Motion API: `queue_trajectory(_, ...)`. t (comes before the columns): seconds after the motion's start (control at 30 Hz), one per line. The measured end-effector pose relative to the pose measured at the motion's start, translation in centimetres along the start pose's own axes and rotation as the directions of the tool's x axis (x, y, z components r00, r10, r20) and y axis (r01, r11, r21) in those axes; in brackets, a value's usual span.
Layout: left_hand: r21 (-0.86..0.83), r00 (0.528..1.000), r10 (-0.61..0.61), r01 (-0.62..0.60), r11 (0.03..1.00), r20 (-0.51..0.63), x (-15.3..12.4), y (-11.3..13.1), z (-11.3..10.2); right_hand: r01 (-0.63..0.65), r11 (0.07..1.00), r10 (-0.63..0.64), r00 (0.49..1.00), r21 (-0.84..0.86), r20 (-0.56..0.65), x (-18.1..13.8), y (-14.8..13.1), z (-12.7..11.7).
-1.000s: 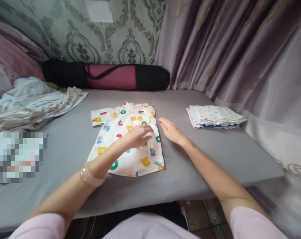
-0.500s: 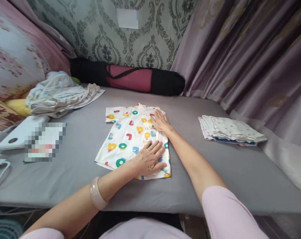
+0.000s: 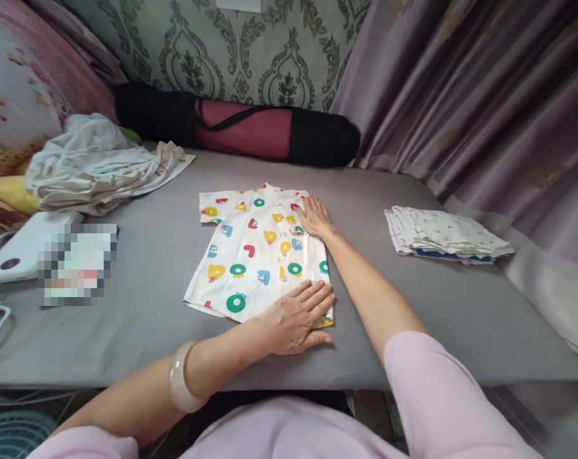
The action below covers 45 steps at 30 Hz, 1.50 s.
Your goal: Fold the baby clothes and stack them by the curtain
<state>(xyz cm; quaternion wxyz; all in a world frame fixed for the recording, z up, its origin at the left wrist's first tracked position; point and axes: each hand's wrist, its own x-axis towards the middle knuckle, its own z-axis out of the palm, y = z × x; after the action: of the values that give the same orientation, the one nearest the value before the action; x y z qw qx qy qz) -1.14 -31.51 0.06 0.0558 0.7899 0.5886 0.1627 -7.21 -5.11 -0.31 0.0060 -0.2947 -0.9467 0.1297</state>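
A small white shirt printed with coloured shapes lies flat in the middle of the frame on a grey padded counter, its right side folded inward so that a straight folded edge runs down its right side. The left hand lies palm down on the lower right corner of the shirt, just below centre of the frame, its fingers spread open and flat, gripping nothing; a pale bangle sits on that wrist. The right hand rests flat on the upper right part of the shirt near the collar, slightly above centre, fingers extended and open, pressing the cloth rather than clasping it. Both forearms come up from the bottom of the frame out of pale pink sleeves.

At the right of the frame, well apart from the shirt, a neat stack of folded cloths lies on the counter. At the upper left a loose heap of pale clothes lies unfolded. Behind, against the patterned wall, a black and maroon roll bag lies along the back edge. A white flat device sits at the left edge, beside a blurred patch. Mauve curtains hang at the upper right
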Motion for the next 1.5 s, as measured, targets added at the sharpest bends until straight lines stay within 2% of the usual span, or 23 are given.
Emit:
queue_trajectory(0.13,-0.005,1.000,0.001,-0.001,1.000,-0.013,-0.1,-0.1,0.5,-0.007,1.000,0.007,1.000,-0.002,0.021,0.1,0.2,0.7)
queue_trajectory(0.27,-0.012,1.000,0.011,-0.012,1.000,-0.028,0.0,0.0,-0.2,-0.002,1.000,0.003,0.999,-0.012,0.050,-0.3,0.0,-0.2)
queue_trajectory(0.33,-0.006,0.999,-0.019,0.019,1.000,-0.044,0.0,0.0,-0.7,0.034,0.999,-0.033,0.999,-0.036,0.019,-0.6,-0.5,-0.5)
queue_trajectory(0.43,0.010,0.996,-0.070,0.071,0.997,-0.055,-0.2,-0.1,-0.8,0.150,0.987,-0.152,0.988,-0.057,-0.033,-1.2,-1.6,0.0)
queue_trajectory(0.53,0.014,0.998,-0.057,0.058,0.998,-0.029,-0.4,-0.3,-0.1,0.208,0.977,-0.207,0.978,-0.037,0.032,-1.3,-2.5,1.1)
queue_trajectory(0.67,0.005,0.999,-0.045,0.045,0.999,-0.008,-0.5,-0.3,0.3,0.199,0.980,-0.196,0.978,-0.033,0.066,-1.2,-2.9,1.2)
queue_trajectory(0.8,-0.056,0.999,-0.039,0.038,0.998,-0.017,-0.2,-0.4,-2.0,0.230,0.973,-0.229,0.971,-0.004,0.070,-2.9,-3.0,0.0)
queue_trajectory(0.87,-0.134,0.995,-0.083,0.076,0.988,-0.047,0.0,-0.7,-3.8,0.276,0.961,-0.275,0.960,-0.006,0.054,-4.4,-3.1,0.0)
queue_trajectory(0.93,-0.229,0.966,-0.224,0.191,0.954,-0.127,0.3,-1.1,-5.3,0.299,0.954,-0.299,0.953,-0.006,0.049,-5.9,-3.3,0.4)
queue_trajectory(1.03,-0.365,0.854,-0.454,0.349,0.863,-0.255,0.5,-1.6,-6.3,0.272,0.962,-0.272,0.961,-0.003,0.048,-7.2,-3.6,1.2)
queue_trajectory(1.07,-0.396,0.826,-0.493,0.370,0.840,-0.272,0.4,-1.8,-6.5,0.265,0.964,-0.265,0.963,0.000,0.049,-7.5,-3.6,1.2)
queue_trajectory(1.13,-0.417,0.808,-0.524,0.393,0.820,-0.268,0.1,-2.0,-6.6,0.269,0.963,-0.270,0.961,0.019,0.062,-8.6,-3.7,0.7)
queue_trajectory(1.27,-0.324,0.809,-0.553,0.478,0.816,-0.200,-1.3,-2.5,-7.3,0.318,0.947,-0.322,0.943,0.055,0.082,-12.7,-3.4,-0.5)
queue_trajectory(1.37,-0.271,0.816,-0.562,0.516,0.812,-0.132,-2.1,-2.6,-7.5,0.326,0.944,-0.330,0.937,0.052,0.116,-15.6,-3.2,-0.2)
queue_trajectory(1.43,-0.236,0.840,-0.531,0.496,0.835,-0.113,-2.4,-2.3,-7.1,0.309,0.950,-0.312,0.941,0.042,0.131,-16.6,-3.2,0.2)
queue_trajectory(1.5,-0.181,0.882,-0.457,0.434,0.883,-0.112,-2.7,-1.7,-6.3,0.309,0.951,-0.309,0.943,0.022,0.123,-17.3,-3.3,0.2)
